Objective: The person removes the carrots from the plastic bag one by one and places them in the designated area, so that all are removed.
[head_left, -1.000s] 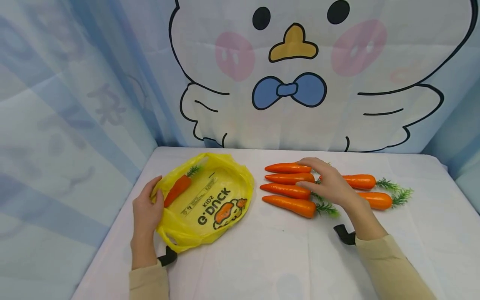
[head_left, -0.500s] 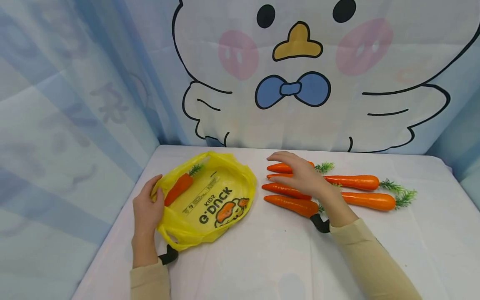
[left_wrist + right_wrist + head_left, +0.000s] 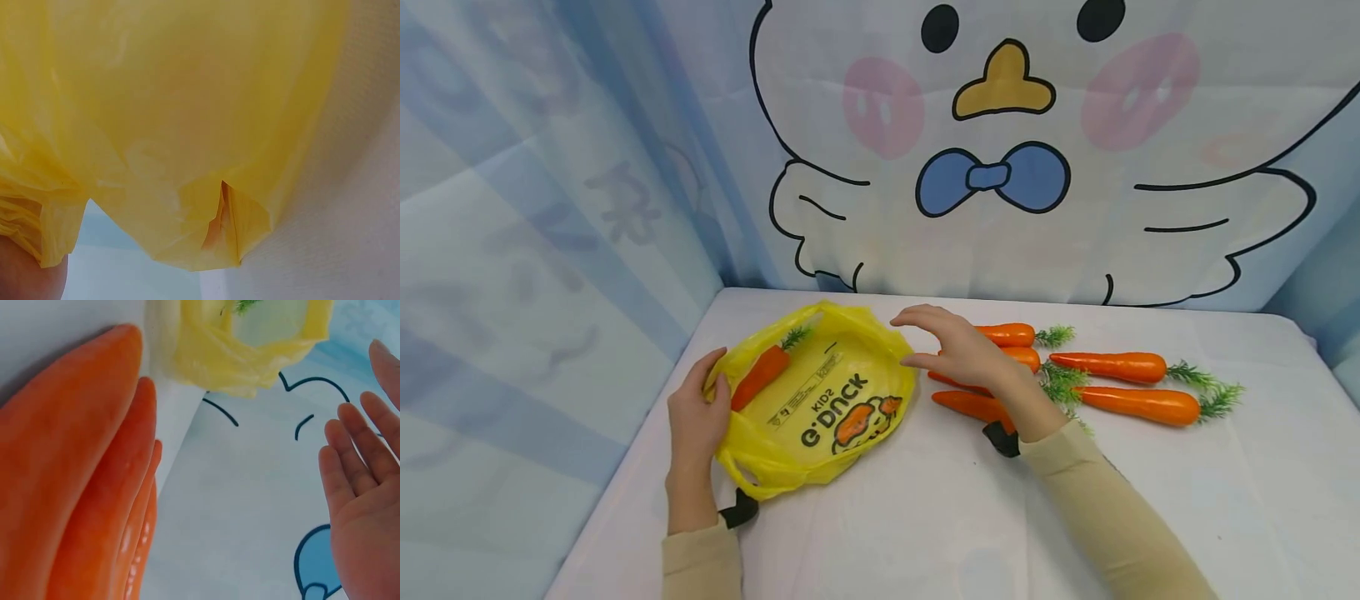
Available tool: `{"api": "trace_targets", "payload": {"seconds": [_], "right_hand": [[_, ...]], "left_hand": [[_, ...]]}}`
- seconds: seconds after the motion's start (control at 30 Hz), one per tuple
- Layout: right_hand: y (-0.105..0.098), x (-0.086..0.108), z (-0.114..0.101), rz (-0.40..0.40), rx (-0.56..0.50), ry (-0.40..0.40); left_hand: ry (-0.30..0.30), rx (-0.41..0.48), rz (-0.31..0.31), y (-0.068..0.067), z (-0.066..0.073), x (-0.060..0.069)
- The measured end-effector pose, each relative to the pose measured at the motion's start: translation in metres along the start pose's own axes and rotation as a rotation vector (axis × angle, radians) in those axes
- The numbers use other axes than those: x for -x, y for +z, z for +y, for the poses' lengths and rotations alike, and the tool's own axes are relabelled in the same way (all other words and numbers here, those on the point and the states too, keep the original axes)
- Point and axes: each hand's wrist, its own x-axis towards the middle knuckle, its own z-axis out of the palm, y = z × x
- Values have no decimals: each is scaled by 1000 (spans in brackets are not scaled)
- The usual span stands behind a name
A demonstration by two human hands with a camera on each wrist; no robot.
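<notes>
My left hand (image 3: pixel 696 421) grips the left edge of a yellow plastic bag (image 3: pixel 812 454) printed with a duck. One orange carrot (image 3: pixel 760 377) with a green top shows in the bag's opening, near my left fingers. My right hand (image 3: pixel 962 354) hovers just right of the bag with fingers spread and nothing in them. Beneath and beside it lies a row of several carrots (image 3: pixel 970 406), partly covered by the hand and wrist. The right wrist view shows the open palm beside these carrots (image 3: pixel 69 425). Yellow plastic (image 3: pixel 187 94) fills most of the left wrist view.
Farther right on the white tabletop (image 3: pixel 925 533) lie an upper carrot (image 3: pixel 1112 367) and a lower carrot (image 3: pixel 1142 405), leafy ends pointing right. A curtain (image 3: pixel 1000 250) with a cartoon bird rises behind the table's back edge. Another curtain (image 3: pixel 550 292) hangs along the left side.
My right hand has travelled left, from above the carrots' leafy ends to beside the bag's right rim. My left hand keeps its hold on the bag.
</notes>
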Motion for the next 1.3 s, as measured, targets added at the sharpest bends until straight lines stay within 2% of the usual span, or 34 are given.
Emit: {"api": "trace_targets", "payload": {"seconds": [0.27,0.6,0.83,1.3], "right_hand": [[15,-25,-13,-60,-15,-7],[46,-60,-31,-167,7,-123],[65,-74,-37,-215,44,-194],[88,-99,-46,-286,77,-256]], "left_hand": [[1,-7,-4,0,0,0],[7,-28,18,-3,-2,0],[-9,1,0,-1,2,-1],[-27,-11,-17,1,7,-1]]}}
